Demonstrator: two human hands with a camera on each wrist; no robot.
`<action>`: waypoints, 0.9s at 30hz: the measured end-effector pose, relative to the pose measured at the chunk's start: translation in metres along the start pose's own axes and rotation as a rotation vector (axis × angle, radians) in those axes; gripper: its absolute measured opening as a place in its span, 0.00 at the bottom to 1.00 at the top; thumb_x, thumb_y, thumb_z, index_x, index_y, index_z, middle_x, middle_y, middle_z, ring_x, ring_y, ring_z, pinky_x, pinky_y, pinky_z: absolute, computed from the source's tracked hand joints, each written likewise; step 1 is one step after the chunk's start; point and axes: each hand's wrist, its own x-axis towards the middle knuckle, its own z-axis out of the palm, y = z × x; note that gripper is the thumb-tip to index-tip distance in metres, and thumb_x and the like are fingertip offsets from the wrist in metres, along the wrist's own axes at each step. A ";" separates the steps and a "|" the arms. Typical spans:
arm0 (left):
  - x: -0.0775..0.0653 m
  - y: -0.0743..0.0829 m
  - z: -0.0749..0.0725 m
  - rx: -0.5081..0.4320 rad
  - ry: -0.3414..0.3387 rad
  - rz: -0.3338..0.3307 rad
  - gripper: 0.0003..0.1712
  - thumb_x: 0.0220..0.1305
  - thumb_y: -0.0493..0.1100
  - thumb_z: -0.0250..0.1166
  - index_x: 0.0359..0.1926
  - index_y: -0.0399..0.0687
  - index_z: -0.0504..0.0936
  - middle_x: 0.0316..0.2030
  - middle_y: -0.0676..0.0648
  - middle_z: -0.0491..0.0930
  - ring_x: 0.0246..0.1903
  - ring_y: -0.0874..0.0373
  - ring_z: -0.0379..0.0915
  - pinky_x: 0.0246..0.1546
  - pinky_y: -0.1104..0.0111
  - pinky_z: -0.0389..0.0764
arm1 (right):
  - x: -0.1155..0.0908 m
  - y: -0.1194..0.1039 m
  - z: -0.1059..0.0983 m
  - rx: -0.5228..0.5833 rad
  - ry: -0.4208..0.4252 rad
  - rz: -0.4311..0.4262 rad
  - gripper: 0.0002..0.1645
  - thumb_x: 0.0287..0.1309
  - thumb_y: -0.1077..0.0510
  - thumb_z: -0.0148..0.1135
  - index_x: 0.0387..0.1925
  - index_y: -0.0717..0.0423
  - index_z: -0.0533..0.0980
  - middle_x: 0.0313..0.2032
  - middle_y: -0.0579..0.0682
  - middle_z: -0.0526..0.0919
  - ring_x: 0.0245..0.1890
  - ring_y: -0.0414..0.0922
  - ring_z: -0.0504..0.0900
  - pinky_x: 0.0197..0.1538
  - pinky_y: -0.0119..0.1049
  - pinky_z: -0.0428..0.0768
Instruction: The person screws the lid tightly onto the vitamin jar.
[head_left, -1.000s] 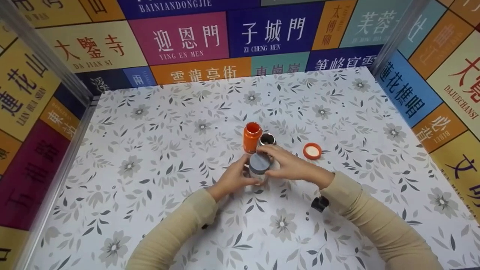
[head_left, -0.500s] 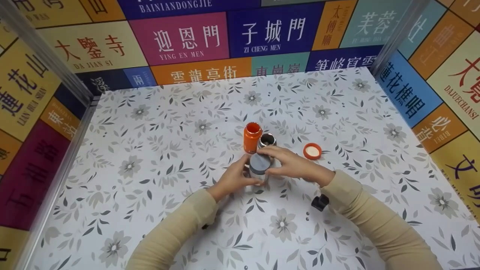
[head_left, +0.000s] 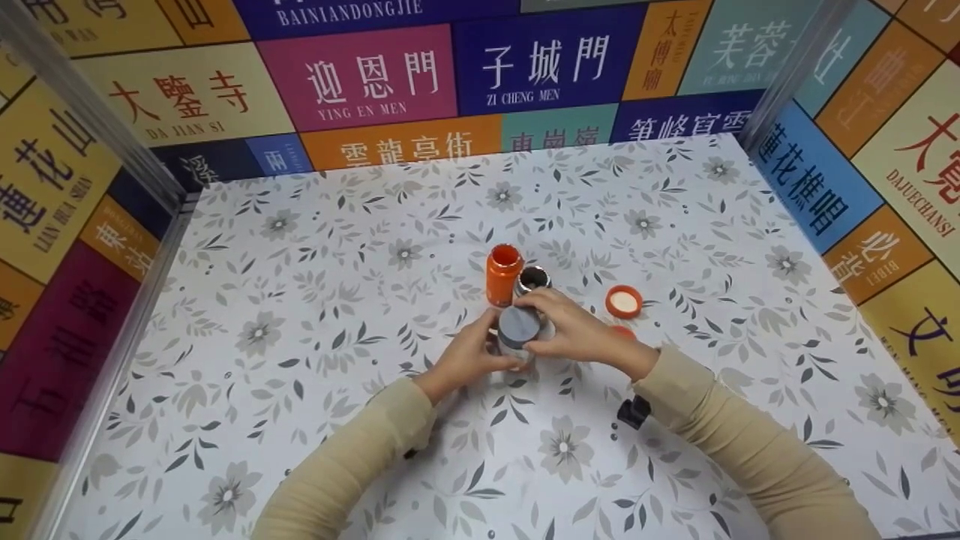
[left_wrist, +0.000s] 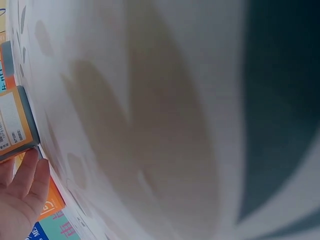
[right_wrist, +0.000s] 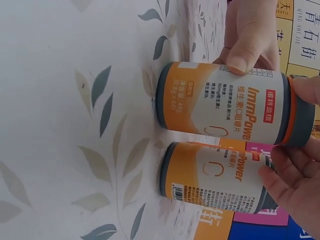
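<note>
A vitamin C tablet bottle with a grey lid stands upright on the table. My left hand holds its body, the thumb across the front of the label. Fingers and thumb of my right hand grip the grey lid around its edge. Just behind stands a second, similar bottle, uncapped, its dark mouth showing in the head view. Beside that one is an uncapped orange bottle. In the left wrist view my left hand touches the bottle from below.
To the right lies an orange cap, its white inside facing up. A second orange cap is partly hidden behind my right wrist. The table's white floral cover reaches lettered panels at the back and sides.
My right hand and forearm have shifted slightly left, the hand still on the lid. The second orange cap has come into view behind the wrist. My left hand has barely moved.
</note>
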 end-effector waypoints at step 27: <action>-0.001 0.000 0.002 -0.003 0.037 -0.055 0.39 0.44 0.47 0.73 0.58 0.52 0.66 0.51 0.50 0.74 0.46 0.54 0.73 0.49 0.64 0.74 | -0.014 0.003 -0.001 0.035 0.115 -0.021 0.32 0.47 0.62 0.67 0.54 0.66 0.68 0.53 0.60 0.70 0.49 0.53 0.73 0.51 0.46 0.75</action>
